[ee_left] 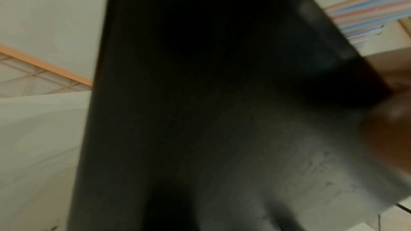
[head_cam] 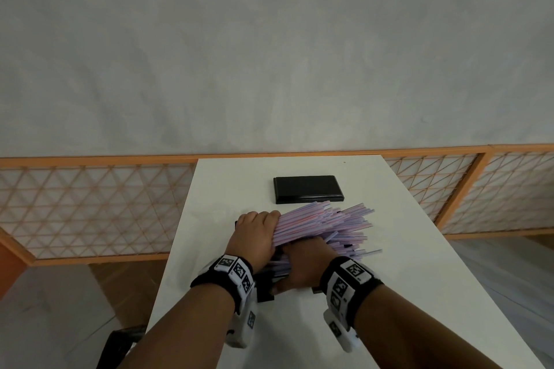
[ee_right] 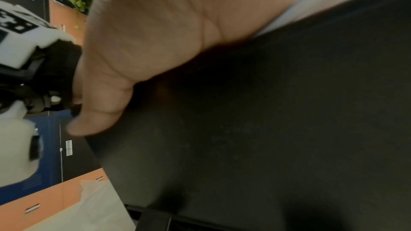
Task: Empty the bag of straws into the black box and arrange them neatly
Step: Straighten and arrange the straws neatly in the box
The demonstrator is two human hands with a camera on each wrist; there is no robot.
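A thick heap of pink and lilac straws (head_cam: 323,222) fans out to the right over the black box (head_cam: 265,290), which shows only as dark corners under my hands. My left hand (head_cam: 256,234) curls over the straws' left ends and grips them. My right hand (head_cam: 305,266) comes in from the near side, fingers tucked into the bundle. In the right wrist view its palm (ee_right: 166,32) and thumb lie against the box wall (ee_right: 266,111). The left wrist view is mostly filled by the box (ee_left: 200,94), with straws (ee_left: 364,11) at the upper right. No bag is visible.
The box's black lid (head_cam: 307,189) lies flat at the far middle of the white table (head_cam: 389,293). An orange-framed lattice fence (head_cam: 90,204) runs behind and beside the table. A dark object (head_cam: 120,344) sits low at the table's near left corner.
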